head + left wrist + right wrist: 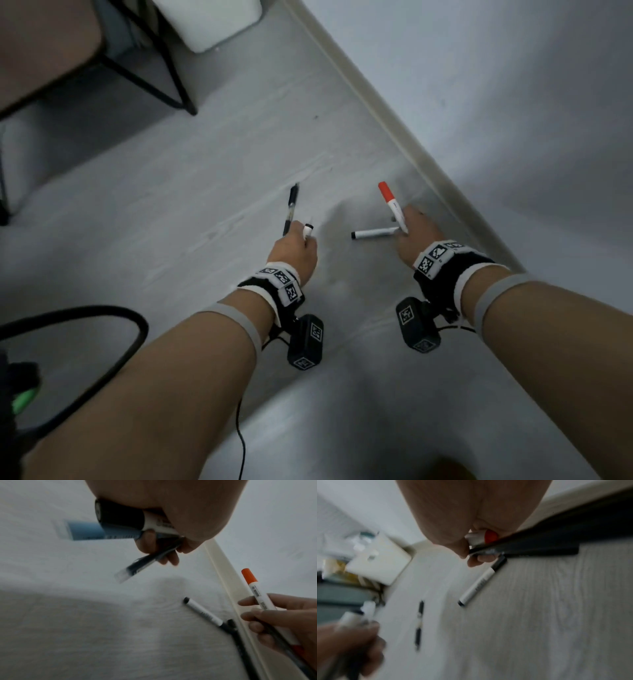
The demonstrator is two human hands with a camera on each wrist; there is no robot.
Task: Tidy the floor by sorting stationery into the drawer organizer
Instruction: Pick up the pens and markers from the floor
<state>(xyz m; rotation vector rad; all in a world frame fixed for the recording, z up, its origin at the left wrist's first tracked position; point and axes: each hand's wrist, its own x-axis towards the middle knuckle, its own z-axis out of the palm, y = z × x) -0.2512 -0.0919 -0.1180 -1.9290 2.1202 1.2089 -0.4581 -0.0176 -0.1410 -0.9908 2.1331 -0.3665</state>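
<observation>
My left hand [297, 247] grips a white marker with a black cap [123, 517] together with a black gel pen [292, 209] that points away from me. A blurred pale blue flat item [84, 532] sticks out under that marker. My right hand [412, 233], close to the baseboard, holds an orange-capped white marker [390, 202] upright and a long black pen [530, 547]. Another white marker with a black cap [375, 233] lies on the grey floor, its cap end at my right fingers [477, 559].
A beige baseboard [376, 113] and a white wall run along the right. A table with black legs [154, 72] and a white bin [209, 24] stand at the back left. A black cable [113, 322] loops by my left arm. A blurred white box [380, 563] holds clutter.
</observation>
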